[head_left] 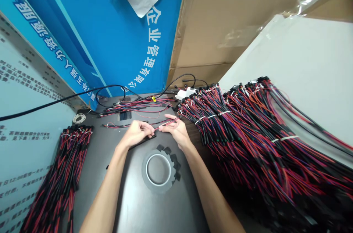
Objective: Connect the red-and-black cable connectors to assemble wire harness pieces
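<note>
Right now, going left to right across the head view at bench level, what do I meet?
Small wire bundle → left hand → tape roll → right hand → big heap of red-and-black harnesses.

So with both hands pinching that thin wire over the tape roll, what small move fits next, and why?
Probably take a cut tape piece from the tape roll: the left hand and right hand hold the red wire pinched between them, with the pieces lying just below.
</note>
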`<state>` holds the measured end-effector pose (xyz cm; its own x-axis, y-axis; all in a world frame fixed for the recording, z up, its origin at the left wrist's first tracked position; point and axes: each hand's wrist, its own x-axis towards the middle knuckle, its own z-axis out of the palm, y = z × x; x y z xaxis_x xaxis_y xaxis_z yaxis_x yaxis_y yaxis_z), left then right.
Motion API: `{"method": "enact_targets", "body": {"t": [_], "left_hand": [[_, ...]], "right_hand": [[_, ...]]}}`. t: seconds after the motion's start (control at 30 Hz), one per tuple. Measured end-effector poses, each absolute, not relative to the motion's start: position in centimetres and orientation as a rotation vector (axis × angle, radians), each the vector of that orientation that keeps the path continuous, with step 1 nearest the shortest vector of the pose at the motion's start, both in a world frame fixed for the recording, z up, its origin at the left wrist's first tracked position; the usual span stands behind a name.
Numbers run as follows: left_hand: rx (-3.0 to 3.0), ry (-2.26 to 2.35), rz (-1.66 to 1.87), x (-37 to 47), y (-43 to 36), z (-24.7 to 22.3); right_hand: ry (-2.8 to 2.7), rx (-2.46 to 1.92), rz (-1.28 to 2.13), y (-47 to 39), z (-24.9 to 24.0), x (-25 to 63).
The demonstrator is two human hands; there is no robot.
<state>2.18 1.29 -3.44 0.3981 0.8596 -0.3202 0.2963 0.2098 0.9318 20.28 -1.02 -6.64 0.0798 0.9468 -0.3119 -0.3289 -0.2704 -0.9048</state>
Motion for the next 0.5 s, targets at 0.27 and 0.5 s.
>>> {"method": "enact_targets", "body": {"t": [0.27,0.5], "left_hand": [[1.43,1.128,0.458,0.7,1.3,-3.3],[1.383,1.17,0.41,-0.2,1.2,-2.7]], "right_hand": [[-0.727,-1.232,1.457,-1.0,-6.9,20.4],[-0.728,-1.225,1.448,-0.9,-7.3,20.3]]}}
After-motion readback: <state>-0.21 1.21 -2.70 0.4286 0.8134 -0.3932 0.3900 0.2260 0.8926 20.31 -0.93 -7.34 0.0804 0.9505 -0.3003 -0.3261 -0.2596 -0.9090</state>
